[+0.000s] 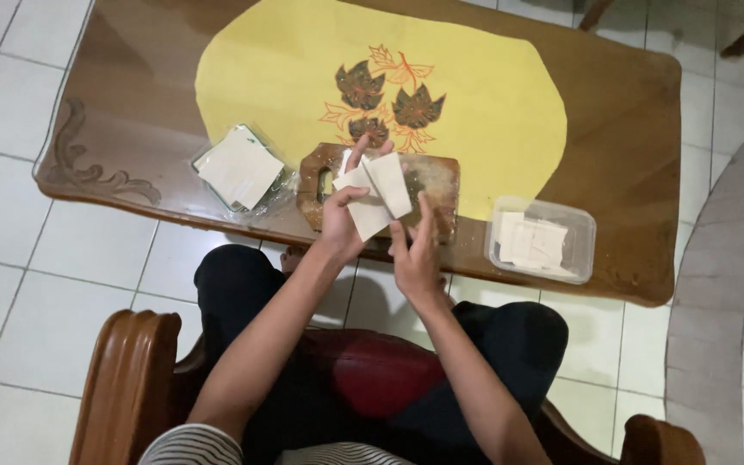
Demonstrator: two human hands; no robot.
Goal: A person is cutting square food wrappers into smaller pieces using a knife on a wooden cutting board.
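Note:
Thin white square sheets (pixel 379 196), like dough wrappers, are lifted above a small wooden cutting board (pixel 437 176) at the table's near edge. My left hand (pixel 344 222) grips them from the left, thumb on top. My right hand (pixel 415 254) pinches the lower right corner of one sheet, peeling it away. Both hands hover just in front of the board.
A stack of white sheets in clear wrapping (pixel 239 168) lies left of the board. A clear plastic box (pixel 583 237) with white sheets sits on the right. The glass-topped wooden table (pixel 630 112) carries a yellow leaf-patterned mat (pixel 492 95). A wooden chair arm (pixel 127 379) is at lower left.

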